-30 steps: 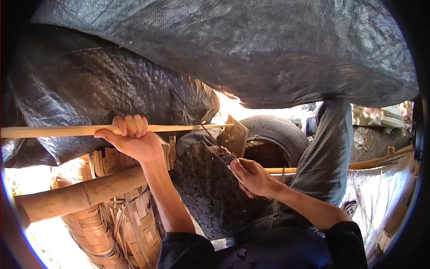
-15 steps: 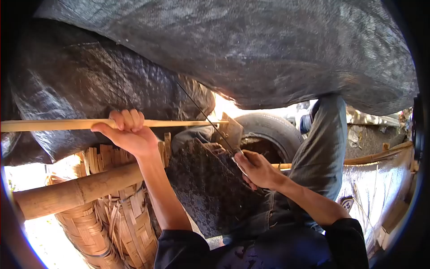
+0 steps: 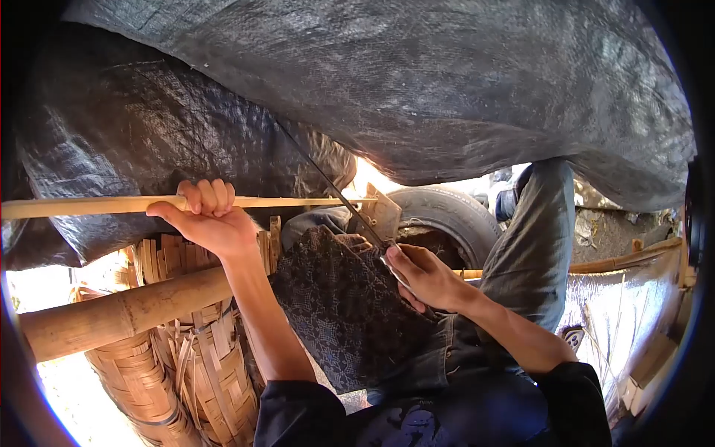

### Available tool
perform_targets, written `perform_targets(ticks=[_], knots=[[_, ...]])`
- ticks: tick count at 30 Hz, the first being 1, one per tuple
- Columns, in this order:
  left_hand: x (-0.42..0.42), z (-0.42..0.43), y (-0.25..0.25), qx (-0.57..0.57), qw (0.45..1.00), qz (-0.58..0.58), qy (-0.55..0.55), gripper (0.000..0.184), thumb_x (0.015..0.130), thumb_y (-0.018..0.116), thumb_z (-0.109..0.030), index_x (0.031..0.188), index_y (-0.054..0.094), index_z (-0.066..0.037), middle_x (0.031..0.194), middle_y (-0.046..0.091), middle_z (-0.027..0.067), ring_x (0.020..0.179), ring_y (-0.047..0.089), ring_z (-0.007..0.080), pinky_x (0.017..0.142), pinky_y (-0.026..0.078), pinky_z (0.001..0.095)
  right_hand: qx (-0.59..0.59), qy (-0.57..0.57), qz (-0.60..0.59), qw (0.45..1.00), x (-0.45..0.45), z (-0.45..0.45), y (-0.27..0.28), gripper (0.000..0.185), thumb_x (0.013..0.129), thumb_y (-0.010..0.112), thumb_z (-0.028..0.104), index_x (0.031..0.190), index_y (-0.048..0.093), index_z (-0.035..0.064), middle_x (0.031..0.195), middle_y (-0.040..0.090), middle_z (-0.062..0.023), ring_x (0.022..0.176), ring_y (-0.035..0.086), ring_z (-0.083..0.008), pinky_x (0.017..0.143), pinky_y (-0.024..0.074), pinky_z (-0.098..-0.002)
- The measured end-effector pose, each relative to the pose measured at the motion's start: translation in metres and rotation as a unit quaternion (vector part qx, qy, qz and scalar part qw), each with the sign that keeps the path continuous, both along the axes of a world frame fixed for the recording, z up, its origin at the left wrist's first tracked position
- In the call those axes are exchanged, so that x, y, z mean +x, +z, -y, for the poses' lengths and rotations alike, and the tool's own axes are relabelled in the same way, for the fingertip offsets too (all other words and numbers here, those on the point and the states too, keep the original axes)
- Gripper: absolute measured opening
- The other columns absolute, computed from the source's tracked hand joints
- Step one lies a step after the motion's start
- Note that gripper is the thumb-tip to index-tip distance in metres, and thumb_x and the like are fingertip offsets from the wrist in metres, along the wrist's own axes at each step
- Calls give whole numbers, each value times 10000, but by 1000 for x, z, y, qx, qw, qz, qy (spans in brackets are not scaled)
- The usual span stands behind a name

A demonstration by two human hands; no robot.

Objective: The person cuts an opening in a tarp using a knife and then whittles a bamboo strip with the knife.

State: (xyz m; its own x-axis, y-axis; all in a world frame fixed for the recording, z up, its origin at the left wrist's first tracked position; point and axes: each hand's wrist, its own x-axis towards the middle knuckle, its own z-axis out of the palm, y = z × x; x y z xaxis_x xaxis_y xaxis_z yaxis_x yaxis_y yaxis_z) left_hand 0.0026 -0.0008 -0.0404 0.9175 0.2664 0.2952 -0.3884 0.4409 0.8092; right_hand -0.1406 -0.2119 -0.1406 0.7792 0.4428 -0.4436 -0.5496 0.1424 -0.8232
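My left hand [image 3: 214, 223] grasps a pale strip [image 3: 89, 206], its far end by the wooden block [image 3: 385, 216] | Right hand [image 3: 428, 277] clutches a thin dark tool [image 3: 360, 219] | Best, I judge: strip steady, fingers clear.

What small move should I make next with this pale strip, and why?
Probably keep your left hand firm on the pale strip before moving the long dark tool in your right hand: it appears to cross the strip near the wooden block.
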Motion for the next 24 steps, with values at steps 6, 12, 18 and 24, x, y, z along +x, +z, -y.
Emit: perform_targets(ticks=[6,12,18,24], knots=[[1,-1,0,11,1000,8,-16,575,842,357,-633,561,279,-136,489,152,-42,456,115,83,434,108,249,-26,-1,-11,1000,-7,-17,-17,498,934,307,484,766,423,30,478,428,-27,368,467,-107,339,381,-265],[3,2,0,-4,1000,4,-8,573,846,352,-629,559,281,-138,488,151,-44,451,109,83,430,104,249,-20,-23,-35,999,-3,0,-13,521,927,307,509,757,423,30,469,430,-32,364,466,-109,334,368,-273],[5,2,1,10,999,16,-28,574,848,347,-629,553,286,-140,480,162,-43,443,122,81,425,111,247,39,-8,-45,998,-3,-14,-17,501,934,279,505,782,420,49,479,401,-13,363,438,-93,338,373,-254],[5,4,2,0,1000,0,-11,585,835,361,-639,545,292,-136,484,176,-43,443,130,83,428,114,249,44,2,-38,998,9,1,-6,493,924,298,521,821,418,54,532,343,14,377,420,-80,326,376,-250]])
